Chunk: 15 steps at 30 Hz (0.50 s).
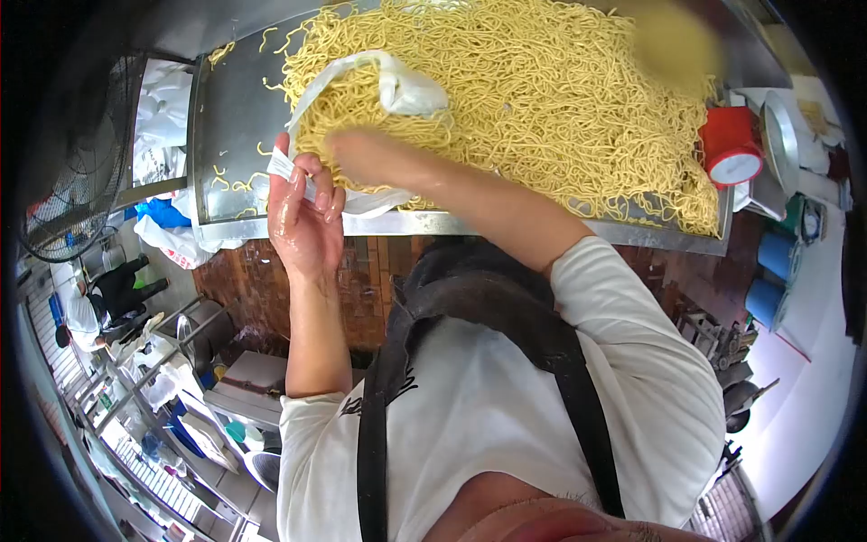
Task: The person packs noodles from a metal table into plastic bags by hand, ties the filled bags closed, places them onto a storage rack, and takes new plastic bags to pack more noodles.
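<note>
Yellow noodles (542,99) lie in a thick, loose layer over a metal-rimmed tray table (237,135). Toward the left of the pile, a white plastic bag (411,90) is spread open with noodles inside its mouth. My left hand (307,212), wet and palm up, grips the near edge of this bag between thumb and curled fingers. Close beside it, my right hand (375,158) reaches across to the left over the noodles at the bag's mouth. Motion smears its fingers, so whether it holds any noodles is hidden.
A red container (730,144) with a round pale face stands at the tray's right end. White plastic bags (164,104) hang at the left, near a large fan (77,163). Another person (104,303) is farther off left. A blurred yellow round shape (677,45) shows at upper right.
</note>
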Each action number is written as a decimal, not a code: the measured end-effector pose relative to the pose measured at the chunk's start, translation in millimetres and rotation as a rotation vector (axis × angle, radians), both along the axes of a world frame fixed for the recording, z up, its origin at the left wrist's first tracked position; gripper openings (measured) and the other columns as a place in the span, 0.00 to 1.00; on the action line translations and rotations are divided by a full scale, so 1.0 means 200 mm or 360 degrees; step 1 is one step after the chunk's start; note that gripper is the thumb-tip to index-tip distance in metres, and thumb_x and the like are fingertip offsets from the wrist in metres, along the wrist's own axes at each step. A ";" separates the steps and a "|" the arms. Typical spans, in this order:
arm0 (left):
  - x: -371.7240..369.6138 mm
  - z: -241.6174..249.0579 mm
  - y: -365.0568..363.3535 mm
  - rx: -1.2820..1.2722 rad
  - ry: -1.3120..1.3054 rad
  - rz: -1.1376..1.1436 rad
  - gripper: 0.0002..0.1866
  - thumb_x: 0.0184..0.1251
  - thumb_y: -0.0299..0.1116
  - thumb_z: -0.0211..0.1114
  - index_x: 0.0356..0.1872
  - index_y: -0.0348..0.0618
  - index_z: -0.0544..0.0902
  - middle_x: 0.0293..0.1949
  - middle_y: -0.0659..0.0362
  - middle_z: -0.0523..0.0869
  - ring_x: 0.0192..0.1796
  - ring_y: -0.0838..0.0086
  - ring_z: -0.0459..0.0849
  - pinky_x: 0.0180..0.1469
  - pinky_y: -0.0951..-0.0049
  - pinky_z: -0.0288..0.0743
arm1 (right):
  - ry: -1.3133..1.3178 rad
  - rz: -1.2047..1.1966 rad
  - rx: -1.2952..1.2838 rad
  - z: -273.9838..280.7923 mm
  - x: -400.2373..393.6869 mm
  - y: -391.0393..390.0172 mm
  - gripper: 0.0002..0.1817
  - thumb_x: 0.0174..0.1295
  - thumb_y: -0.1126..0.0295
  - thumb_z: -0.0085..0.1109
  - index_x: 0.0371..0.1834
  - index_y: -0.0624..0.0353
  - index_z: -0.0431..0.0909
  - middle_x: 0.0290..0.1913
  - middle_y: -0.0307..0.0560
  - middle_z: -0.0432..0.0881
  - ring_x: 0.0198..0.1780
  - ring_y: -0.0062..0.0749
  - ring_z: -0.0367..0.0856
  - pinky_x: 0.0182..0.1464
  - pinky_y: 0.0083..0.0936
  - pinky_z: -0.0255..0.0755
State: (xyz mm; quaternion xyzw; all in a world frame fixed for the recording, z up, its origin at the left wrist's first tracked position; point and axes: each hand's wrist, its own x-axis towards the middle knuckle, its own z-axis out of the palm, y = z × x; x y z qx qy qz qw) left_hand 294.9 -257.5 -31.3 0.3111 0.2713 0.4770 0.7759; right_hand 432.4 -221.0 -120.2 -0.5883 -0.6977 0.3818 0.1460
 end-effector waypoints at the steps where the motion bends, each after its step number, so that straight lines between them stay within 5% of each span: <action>1: 0.00 0.00 0.01 0.0009 -0.0007 -0.0001 0.30 0.74 0.31 0.56 0.73 0.38 0.59 0.45 0.56 0.76 0.29 0.80 0.68 0.28 0.82 0.62 | 0.0150 0.0092 0.0022 0.08 0.00 -0.07 0.18 0.54 0.82 0.53 0.50 0.65 0.79 0.50 0.62 0.81 0.52 0.55 0.81 0.51 0.39 0.76; 3: -0.01 0.03 0.01 -0.0017 0.0028 0.0026 0.31 0.73 0.30 0.56 0.73 0.38 0.58 0.44 0.57 0.77 0.29 0.80 0.68 0.28 0.81 0.62 | 0.0455 0.0300 0.0067 0.24 0.10 -0.21 0.21 0.54 0.82 0.53 0.54 0.65 0.77 0.54 0.62 0.80 0.57 0.53 0.79 0.56 0.38 0.75; 5: -0.03 0.03 0.01 -0.0038 0.0073 0.0072 0.33 0.71 0.30 0.57 0.74 0.38 0.56 0.42 0.58 0.78 0.28 0.79 0.69 0.27 0.79 0.63 | 0.0441 0.0125 0.0774 0.10 0.30 -0.36 0.27 0.54 0.82 0.55 0.61 0.65 0.73 0.60 0.62 0.76 0.63 0.50 0.74 0.65 0.38 0.70; 7: -0.03 0.01 0.01 -0.0032 0.0077 0.0065 0.32 0.71 0.29 0.57 0.73 0.37 0.56 0.42 0.59 0.77 0.28 0.80 0.68 0.27 0.80 0.62 | -0.0169 -0.0292 0.0527 0.12 0.47 -0.48 0.30 0.56 0.79 0.58 0.66 0.66 0.69 0.62 0.62 0.73 0.68 0.49 0.68 0.70 0.39 0.64; 10: 0.02 0.02 0.05 -0.0009 0.0049 -0.0027 0.30 0.73 0.29 0.56 0.73 0.36 0.58 0.42 0.59 0.76 0.29 0.81 0.67 0.27 0.81 0.61 | -0.0347 -0.0709 0.0289 -0.39 0.51 -0.51 0.32 0.56 0.78 0.60 0.67 0.67 0.66 0.59 0.63 0.75 0.64 0.51 0.73 0.68 0.41 0.68; 13: 0.14 0.15 0.09 -0.0060 -0.0003 -0.0071 0.29 0.74 0.29 0.55 0.71 0.32 0.59 0.38 0.62 0.71 0.27 0.83 0.62 0.26 0.82 0.56 | 0.0153 -0.0748 0.0139 -0.34 0.44 -0.35 0.34 0.54 0.73 0.68 0.66 0.67 0.68 0.54 0.57 0.81 0.56 0.48 0.81 0.57 0.38 0.77; 15: 0.16 0.24 0.04 -0.0048 0.0007 -0.0183 0.29 0.73 0.30 0.56 0.71 0.30 0.59 0.36 0.63 0.70 0.27 0.84 0.60 0.26 0.83 0.55 | 0.0356 -0.0572 0.0349 -0.09 0.36 -0.21 0.26 0.59 0.71 0.63 0.61 0.68 0.71 0.48 0.59 0.82 0.51 0.46 0.83 0.54 0.36 0.77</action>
